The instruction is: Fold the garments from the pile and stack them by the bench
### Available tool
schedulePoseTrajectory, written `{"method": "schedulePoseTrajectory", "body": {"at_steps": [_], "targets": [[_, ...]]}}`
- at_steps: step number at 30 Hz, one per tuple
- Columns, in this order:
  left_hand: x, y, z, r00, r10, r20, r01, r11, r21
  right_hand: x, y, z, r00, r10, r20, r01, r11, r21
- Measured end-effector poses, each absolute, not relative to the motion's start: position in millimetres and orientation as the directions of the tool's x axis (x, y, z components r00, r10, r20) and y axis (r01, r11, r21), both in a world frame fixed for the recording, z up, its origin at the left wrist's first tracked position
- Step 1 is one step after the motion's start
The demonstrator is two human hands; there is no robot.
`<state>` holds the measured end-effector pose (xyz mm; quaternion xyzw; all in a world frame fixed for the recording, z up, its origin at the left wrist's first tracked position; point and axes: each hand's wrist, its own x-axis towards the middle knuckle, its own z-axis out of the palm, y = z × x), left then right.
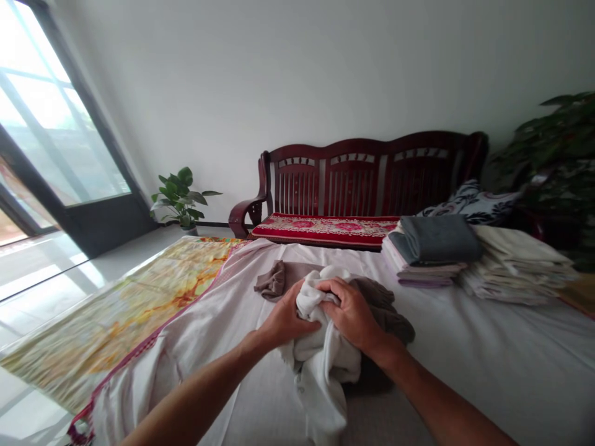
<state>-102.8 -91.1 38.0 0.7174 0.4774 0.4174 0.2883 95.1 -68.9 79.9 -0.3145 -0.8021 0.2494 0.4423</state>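
Note:
A bunched white garment (320, 365) is gripped between my two hands above the middle of the sheet. My left hand (290, 319) closes on its left side, thumb pointing right across the cloth. From the right, my right hand (351, 310) pinches its upper part with bent fingers. The lower end of the white cloth hangs down toward me; its exact kind is hard to tell in the folds. Beneath and behind it lies a brown garment (385, 310), with a gathered cuff (272, 282) sticking out at the left. Much of the brown garment is hidden.
A white sheet (465, 359) covers the surface, with a yellow patterned cloth (139, 303) on the left. Folded stacks, one topped by a dark grey cloth (434, 238), another of cream clothes (520, 266), stand at right. Behind are a wooden bench (353, 179) and a potted plant (183, 198).

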Motion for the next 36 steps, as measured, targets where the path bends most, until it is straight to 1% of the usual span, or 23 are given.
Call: {"method": "schedulePoseTrajectory", "body": {"at_steps": [2, 4, 5, 7, 9, 10, 12, 13, 14, 15, 16, 17, 18, 19, 20, 22, 25, 27, 29, 32, 34, 36], "targets": [[-99, -89, 36, 0.175, 0.945, 0.275, 0.362, -0.321, 0.875, 97, -70, 79, -0.45, 0.752, 0.482, 0.197, 0.61, -0.767], [-104, -92, 39, 0.09, 0.964, 0.249, 0.284, -0.265, 0.922, 107, -66, 75, -0.473, 0.787, 0.395, 0.138, 0.509, -0.849], [-110, -95, 44, 0.028, 0.968, 0.251, 0.238, -0.251, 0.938, 115, -62, 72, -0.452, 0.814, 0.365, 0.131, 0.465, -0.875], [-130, -98, 59, -0.113, 0.955, 0.275, 0.138, -0.259, 0.956, 132, -54, 63, -0.353, 0.867, 0.351, 0.181, 0.432, -0.884], [-160, -98, 79, -0.265, 0.917, 0.299, 0.083, -0.287, 0.954, 145, -46, 51, -0.284, 0.88, 0.38, 0.292, 0.457, -0.84], [-178, -95, 88, -0.335, 0.891, 0.305, 0.096, -0.29, 0.952, 150, -44, 44, -0.278, 0.871, 0.406, 0.348, 0.485, -0.802], [-221, -88, 103, -0.471, 0.809, 0.352, 0.199, -0.291, 0.936, 155, -42, 31, -0.298, 0.834, 0.464, 0.436, 0.551, -0.711], [-243, -83, 108, -0.497, 0.779, 0.382, 0.283, -0.271, 0.92, 155, -42, 25, -0.312, 0.811, 0.494, 0.468, 0.584, -0.663], [-264, -79, 111, -0.5, 0.769, 0.398, 0.384, -0.215, 0.898, 155, -43, 21, -0.327, 0.789, 0.521, 0.494, 0.612, -0.617], [-283, -75, 111, -0.498, 0.777, 0.385, 0.502, -0.104, 0.858, 154, -44, 17, -0.341, 0.768, 0.542, 0.514, 0.635, -0.576], [-299, -72, 110, -0.517, 0.778, 0.358, 0.631, 0.063, 0.774, 153, -45, 15, -0.354, 0.751, 0.557, 0.53, 0.652, -0.542], [-310, -71, 106, -0.545, 0.772, 0.327, 0.72, 0.231, 0.655, 153, -46, 13, -0.364, 0.739, 0.566, 0.545, 0.663, -0.514], [-316, -70, 100, -0.566, 0.761, 0.317, 0.764, 0.34, 0.549, 153, -46, 12, -0.366, 0.734, 0.572, 0.559, 0.665, -0.495], [-317, -71, 92, -0.562, 0.763, 0.32, 0.797, 0.395, 0.457, 154, -45, 12, -0.361, 0.736, 0.573, 0.577, 0.659, -0.482], [-314, -72, 83, -0.53, 0.781, 0.329, 0.83, 0.398, 0.391, 156, -44, 13, -0.35, 0.745, 0.568, 0.599, 0.644, -0.476], [-298, -75, 63, -0.405, 0.85, 0.338, 0.904, 0.315, 0.291, 162, -40, 13, -0.32, 0.781, 0.537, 0.645, 0.594, -0.48], [-273, -81, 35, -0.229, 0.939, 0.257, 0.973, 0.213, 0.088, 174, -33, 14, -0.287, 0.843, 0.455, 0.703, 0.508, -0.497], [-268, -83, 24, -0.165, 0.964, 0.207, 0.986, 0.168, 0.003, 180, -31, 12, -0.289, 0.865, 0.41, 0.725, 0.477, -0.497], [-278, -85, 21, -0.132, 0.969, 0.207, 0.99, 0.139, -0.023, 183, -31, 10, -0.312, 0.871, 0.38, 0.731, 0.476, -0.489], [-309, -85, 29, -0.111, 0.96, 0.255, 0.99, 0.129, -0.054, 183, -33, 8, -0.326, 0.878, 0.349, 0.732, 0.469, -0.495], [-331, -83, 40, -0.104, 0.963, 0.25, 0.988, 0.129, -0.087, 184, -34, 8, -0.314, 0.892, 0.323, 0.711, 0.447, -0.543], [-346, -80, 54, -0.124, 0.966, 0.228, 0.987, 0.144, -0.073, 188, -31, 9, -0.282, 0.91, 0.304, 0.657, 0.414, -0.63]]}}
